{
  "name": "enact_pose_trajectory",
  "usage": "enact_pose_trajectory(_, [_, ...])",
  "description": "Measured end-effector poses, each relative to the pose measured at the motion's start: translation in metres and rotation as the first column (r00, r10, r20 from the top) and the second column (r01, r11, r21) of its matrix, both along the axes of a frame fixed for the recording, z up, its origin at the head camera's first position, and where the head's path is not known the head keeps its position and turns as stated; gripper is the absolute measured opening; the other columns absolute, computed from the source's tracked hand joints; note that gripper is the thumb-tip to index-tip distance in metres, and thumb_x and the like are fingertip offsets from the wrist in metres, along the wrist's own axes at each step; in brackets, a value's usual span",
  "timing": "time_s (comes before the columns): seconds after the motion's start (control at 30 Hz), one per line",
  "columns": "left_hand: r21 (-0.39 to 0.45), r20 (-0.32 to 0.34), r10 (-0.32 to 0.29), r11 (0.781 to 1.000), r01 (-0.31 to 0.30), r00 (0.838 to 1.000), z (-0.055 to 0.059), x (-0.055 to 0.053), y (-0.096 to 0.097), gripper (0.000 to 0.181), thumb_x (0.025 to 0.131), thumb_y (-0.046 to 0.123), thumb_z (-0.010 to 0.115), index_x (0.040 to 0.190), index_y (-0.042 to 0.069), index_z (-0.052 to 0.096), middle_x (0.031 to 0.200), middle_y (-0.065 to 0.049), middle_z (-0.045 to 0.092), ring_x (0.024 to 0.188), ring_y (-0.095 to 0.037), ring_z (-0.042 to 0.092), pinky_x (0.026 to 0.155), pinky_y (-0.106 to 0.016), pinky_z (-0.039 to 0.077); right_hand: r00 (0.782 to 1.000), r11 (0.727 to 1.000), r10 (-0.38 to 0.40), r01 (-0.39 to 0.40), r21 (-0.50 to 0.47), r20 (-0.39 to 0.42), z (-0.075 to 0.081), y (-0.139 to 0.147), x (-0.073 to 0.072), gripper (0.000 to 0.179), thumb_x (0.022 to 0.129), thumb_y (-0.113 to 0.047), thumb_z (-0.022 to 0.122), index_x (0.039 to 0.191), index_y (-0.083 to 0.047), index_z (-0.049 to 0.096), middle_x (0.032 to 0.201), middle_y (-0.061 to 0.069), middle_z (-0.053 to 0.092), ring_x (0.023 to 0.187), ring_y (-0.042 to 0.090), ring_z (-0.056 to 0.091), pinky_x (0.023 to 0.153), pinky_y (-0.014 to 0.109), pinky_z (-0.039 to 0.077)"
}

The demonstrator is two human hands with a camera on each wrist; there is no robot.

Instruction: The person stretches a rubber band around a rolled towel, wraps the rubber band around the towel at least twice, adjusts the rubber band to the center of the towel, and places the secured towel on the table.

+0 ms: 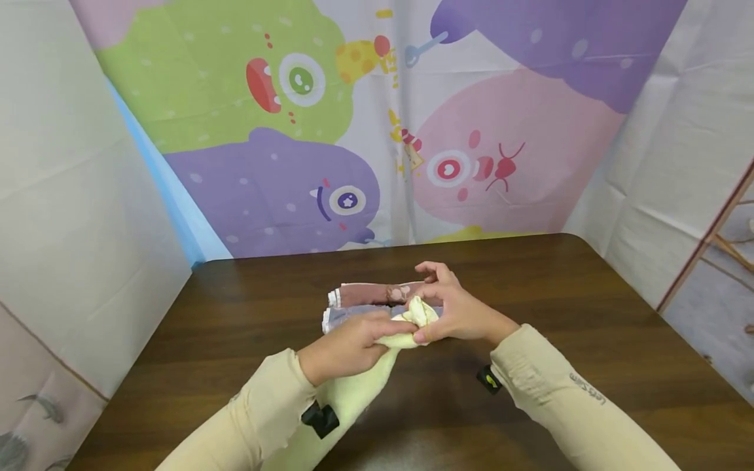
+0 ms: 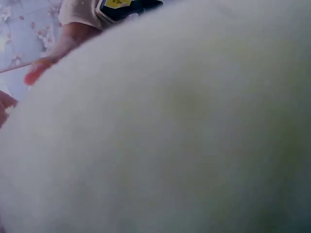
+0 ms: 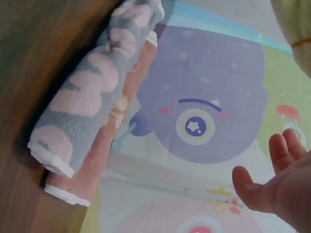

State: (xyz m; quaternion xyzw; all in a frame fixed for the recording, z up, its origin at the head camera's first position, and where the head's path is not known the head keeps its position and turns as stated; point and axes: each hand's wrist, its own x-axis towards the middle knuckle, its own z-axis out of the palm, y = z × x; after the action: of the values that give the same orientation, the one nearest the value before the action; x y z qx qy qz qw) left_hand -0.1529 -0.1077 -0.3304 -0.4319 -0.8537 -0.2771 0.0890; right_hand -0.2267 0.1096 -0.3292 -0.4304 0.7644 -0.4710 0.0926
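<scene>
A pale yellow towel is raised over the table, its upper end bunched and folded and its length hanging down toward the front. My left hand grips the folded end, with fingers laid over it. Close at the bunch's right side is my right hand, its thumb at the cloth in the head view. In the right wrist view, the right hand's fingers and thumb are spread, with nothing between them. Blurred yellow cloth fills most of the left wrist view and hides the left hand's grip.
Behind the hands, two rolled towels lie side by side on the dark wooden table: a grey one with pink shapes and a dusty pink one. A cartoon-print cloth hangs beyond the far edge.
</scene>
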Motion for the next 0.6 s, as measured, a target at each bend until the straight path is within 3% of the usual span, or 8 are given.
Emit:
enact_pose_trajectory(0.1, [-0.066, -0.021, -0.024, 0.998, 0.022, 1.000, 0.001, -0.001, -0.001, 0.030, 0.087, -0.005, 0.058, 0.114, 0.007, 0.067, 0.096, -0.006, 0.064, 0.087, -0.015, 0.058, 0.077, -0.022, 0.047, 0.995, 0.999, -0.016, 0.020, 0.041, -0.099, 0.000, -0.003, 0.003, 0.042, 0.059, -0.040, 0.088, 0.086, -0.013, 0.070, 0.141, 0.020, 0.026, 0.120, 0.039, 0.031, 0.096, 0.060, 0.029])
enact_pose_trajectory(0.2, [-0.125, -0.041, -0.055, 0.991, 0.049, 0.998, -0.001, -0.002, 0.000, 0.029, 0.088, -0.004, 0.057, 0.112, 0.009, 0.067, 0.095, -0.005, 0.064, 0.085, -0.014, 0.058, 0.076, -0.021, 0.047, 0.976, 0.991, -0.006, 0.035, 0.128, -0.219, 0.000, -0.004, 0.006, 0.036, 0.057, -0.033, 0.090, 0.084, -0.019, 0.071, 0.144, 0.021, 0.028, 0.123, 0.041, 0.033, 0.096, 0.065, 0.020])
enact_pose_trajectory(0.3, [-0.154, -0.054, -0.059, 0.987, 0.050, 0.997, -0.003, -0.002, 0.002, 0.031, 0.086, -0.004, 0.058, 0.113, 0.009, 0.068, 0.095, -0.005, 0.065, 0.084, -0.016, 0.057, 0.076, -0.021, 0.047, 0.949, 0.977, 0.021, 0.047, 0.208, -0.314, 0.002, -0.006, 0.009, 0.035, 0.057, -0.037, 0.088, 0.084, -0.020, 0.073, 0.143, 0.021, 0.034, 0.124, 0.039, 0.036, 0.097, 0.065, 0.019])
enact_pose_trajectory(0.37, [-0.144, -0.016, -0.044, 0.989, 0.042, 0.999, -0.004, -0.002, 0.001, 0.033, 0.087, -0.004, 0.058, 0.116, 0.008, 0.066, 0.102, -0.006, 0.066, 0.090, -0.017, 0.058, 0.081, -0.023, 0.047, 0.932, 0.966, 0.023, 0.072, 0.249, -0.362, 0.004, -0.007, 0.010, 0.035, 0.059, -0.041, 0.086, 0.086, -0.020, 0.075, 0.139, 0.019, 0.041, 0.121, 0.036, 0.041, 0.097, 0.063, 0.021])
enact_pose_trajectory(0.43, [-0.096, 0.052, -0.004, 0.995, 0.009, 0.999, -0.005, 0.000, 0.001, 0.037, 0.088, -0.004, 0.056, 0.123, 0.007, 0.060, 0.111, -0.008, 0.064, 0.097, -0.018, 0.059, 0.086, -0.026, 0.047, 0.905, 0.954, -0.008, 0.134, 0.268, -0.425, 0.006, -0.006, 0.009, 0.036, 0.061, -0.044, 0.085, 0.086, -0.021, 0.077, 0.132, 0.014, 0.050, 0.117, 0.033, 0.045, 0.097, 0.064, 0.020])
enact_pose_trajectory(0.5, [0.009, 0.126, 0.020, 1.000, -0.021, 0.992, -0.007, 0.001, 0.000, 0.042, 0.088, -0.006, 0.054, 0.129, 0.005, 0.052, 0.124, -0.012, 0.059, 0.110, -0.022, 0.056, 0.093, -0.031, 0.044, 0.884, 0.948, -0.064, 0.199, 0.249, -0.464, 0.008, -0.006, 0.008, 0.035, 0.062, -0.043, 0.084, 0.088, -0.020, 0.079, 0.123, 0.010, 0.058, 0.114, 0.031, 0.048, 0.099, 0.070, 0.012])
enact_pose_trajectory(0.6, [0.204, 0.142, 0.037, 0.977, -0.066, 0.989, -0.010, 0.000, -0.001, 0.050, 0.086, -0.012, 0.050, 0.133, 0.001, 0.041, 0.132, -0.019, 0.051, 0.120, -0.030, 0.050, 0.100, -0.036, 0.040, 0.848, 0.939, -0.181, 0.300, 0.170, -0.498, 0.011, -0.006, 0.006, 0.038, 0.062, -0.042, 0.085, 0.091, -0.018, 0.079, 0.113, 0.006, 0.063, 0.110, 0.032, 0.050, 0.094, 0.079, -0.001])
